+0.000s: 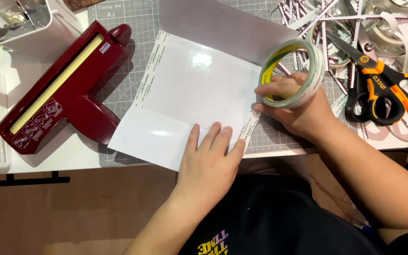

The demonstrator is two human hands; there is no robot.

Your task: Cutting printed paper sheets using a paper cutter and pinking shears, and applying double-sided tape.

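Right hand [298, 106] gripped a tape roll [294, 72], fingers through its core, thumb pressing the strip [250, 127] it fed down along the sheet's right edge. Left hand [211, 156] lay flat and open on the sheet [190, 99], fingertips by that edge, pinning it to the mat [133, 23].

To lay the strip well, I judged the roll should stay low and the strip taut, parallel to the edge, with the flat hand holding the sheet from sliding.

Glossy white, the sheet showed a fold and a printed liner strip down its left edge too. The roll was a pale hoop with a yellow-green inner rim. Scissors [383, 89] with orange and black handles lay just right of it, among curled paper offcuts [393, 23]. A dark red T-shaped tool [67, 89] with a yellow slot sat left of the sheet.
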